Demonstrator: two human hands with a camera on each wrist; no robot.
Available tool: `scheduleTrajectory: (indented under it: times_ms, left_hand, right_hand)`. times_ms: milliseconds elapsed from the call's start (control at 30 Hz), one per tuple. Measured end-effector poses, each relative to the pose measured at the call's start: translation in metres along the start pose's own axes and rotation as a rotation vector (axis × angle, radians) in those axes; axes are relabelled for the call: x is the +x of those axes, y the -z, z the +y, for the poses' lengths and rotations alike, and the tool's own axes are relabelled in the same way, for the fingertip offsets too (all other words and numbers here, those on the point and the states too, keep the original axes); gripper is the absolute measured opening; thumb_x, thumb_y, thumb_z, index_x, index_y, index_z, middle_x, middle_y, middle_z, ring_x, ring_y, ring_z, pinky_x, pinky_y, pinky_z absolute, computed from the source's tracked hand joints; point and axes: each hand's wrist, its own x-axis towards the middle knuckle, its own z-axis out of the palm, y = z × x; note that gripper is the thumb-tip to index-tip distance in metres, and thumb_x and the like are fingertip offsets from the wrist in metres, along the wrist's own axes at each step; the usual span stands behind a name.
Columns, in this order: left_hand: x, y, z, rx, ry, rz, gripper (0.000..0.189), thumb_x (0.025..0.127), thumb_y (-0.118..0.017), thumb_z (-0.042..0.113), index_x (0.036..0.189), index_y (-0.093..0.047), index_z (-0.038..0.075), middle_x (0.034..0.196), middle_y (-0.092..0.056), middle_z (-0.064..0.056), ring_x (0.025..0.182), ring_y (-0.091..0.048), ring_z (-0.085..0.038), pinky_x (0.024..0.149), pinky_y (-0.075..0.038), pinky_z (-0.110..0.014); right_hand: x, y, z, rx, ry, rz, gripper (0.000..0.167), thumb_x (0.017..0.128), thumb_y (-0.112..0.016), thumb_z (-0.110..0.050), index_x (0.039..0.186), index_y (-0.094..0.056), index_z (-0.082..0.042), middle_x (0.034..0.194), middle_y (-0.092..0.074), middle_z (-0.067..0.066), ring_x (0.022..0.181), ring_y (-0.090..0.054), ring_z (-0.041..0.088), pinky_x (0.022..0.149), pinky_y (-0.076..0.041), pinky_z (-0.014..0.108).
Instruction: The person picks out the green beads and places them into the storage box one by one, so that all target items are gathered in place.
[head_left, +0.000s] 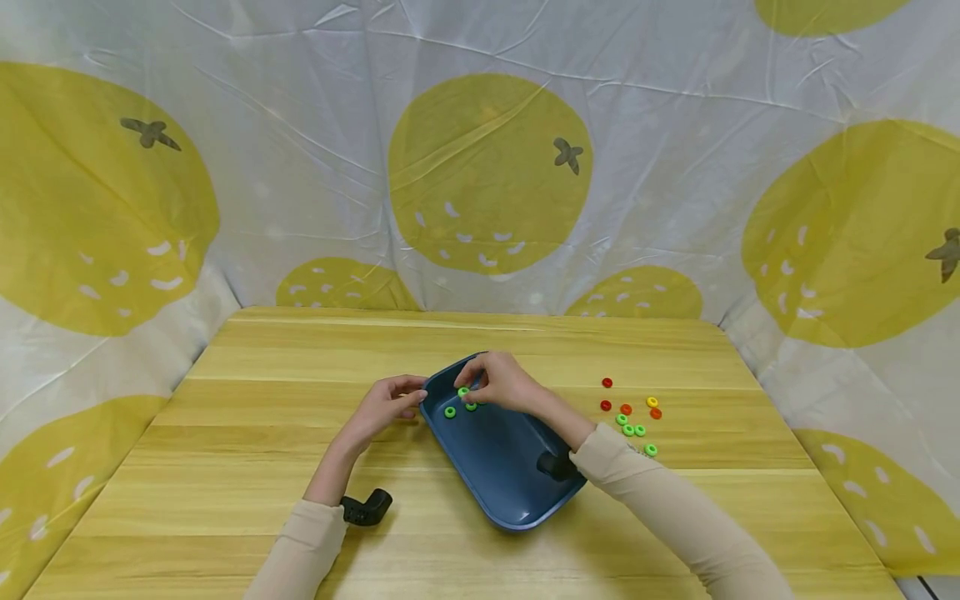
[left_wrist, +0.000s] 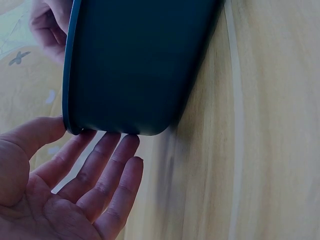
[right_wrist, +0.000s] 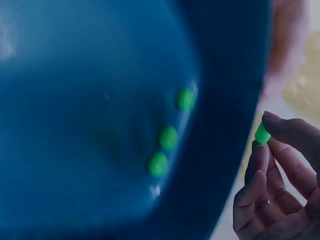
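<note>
A dark blue plastic basin [head_left: 491, 467] lies at a slant on the wooden table. At its far left corner my left hand [head_left: 384, 406] pinches the rim; in the left wrist view the thumb is at the rim's edge and fairly straight fingers [left_wrist: 102, 187] touch the outer wall. Over the basin's far end, my right hand [head_left: 501, 382] holds a small green ring-shaped bead [right_wrist: 262, 134] between thumb and fingertip. Three green beads [right_wrist: 168, 137] lie on the basin floor by the end wall in the right wrist view. The right forearm hides part of the basin's right side.
Right of the basin, loose ring beads lie on the table: red [head_left: 606, 405], orange [head_left: 626, 409], yellow [head_left: 652, 402] and several green [head_left: 628, 430]. Each wrist wears a black camera [head_left: 367, 507]. A fruit-printed cloth [head_left: 487, 175] hangs behind and at both sides.
</note>
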Motion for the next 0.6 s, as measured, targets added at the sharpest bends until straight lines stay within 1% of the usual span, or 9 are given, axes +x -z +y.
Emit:
scheduleTrajectory:
  times_ms: [133,267,400,600]
  left_hand:
    - [0.000,0.000,0.000,-0.003,-0.005,0.000,0.041,0.096,-0.053,0.019,0.129,-0.051,-0.006,0.127,-0.055,-0.026,0.105,-0.062,-0.029,0.086,-0.054,-0.044]
    - [0.001,0.000,0.000,0.000,-0.008,0.001,0.041,0.096,-0.054,0.019,0.129,-0.051,-0.006,0.127,-0.055,-0.026,0.104,-0.061,-0.028,0.085,-0.054,-0.044]
    - [0.000,0.000,0.000,0.004,-0.007,0.002,0.041,0.096,-0.054,0.019,0.128,-0.052,-0.006,0.127,-0.055,-0.026,0.103,-0.061,-0.025,0.085,-0.054,-0.044]
    - [-0.001,0.000,-0.001,0.008,-0.001,0.006,0.041,0.096,-0.054,0.019,0.129,-0.052,-0.005,0.127,-0.055,-0.026,0.103,-0.061,-0.026,0.086,-0.054,-0.044]
  right_hand:
    - [0.005,-0.019,-0.004,-0.064,-0.006,-0.044,0.015,0.081,-0.072,-0.011,0.096,-0.073,-0.007,0.093,-0.072,0.003,0.076,-0.063,0.014,0.063,-0.050,0.017]
    - [0.009,-0.032,-0.005,-0.110,-0.011,-0.067,0.013,0.081,-0.072,-0.012,0.094,-0.074,-0.010,0.091,-0.072,-0.001,0.073,-0.061,0.009,0.061,-0.049,0.014]
    - [0.010,-0.041,-0.003,-0.133,-0.011,-0.081,0.012,0.080,-0.073,-0.010,0.092,-0.074,-0.012,0.091,-0.072,-0.001,0.070,-0.061,0.005,0.059,-0.048,0.013]
    - [0.010,-0.050,0.000,-0.181,-0.034,-0.104,0.012,0.081,-0.073,-0.011,0.092,-0.073,-0.014,0.092,-0.071,-0.001,0.073,-0.063,0.006,0.060,-0.048,0.013]
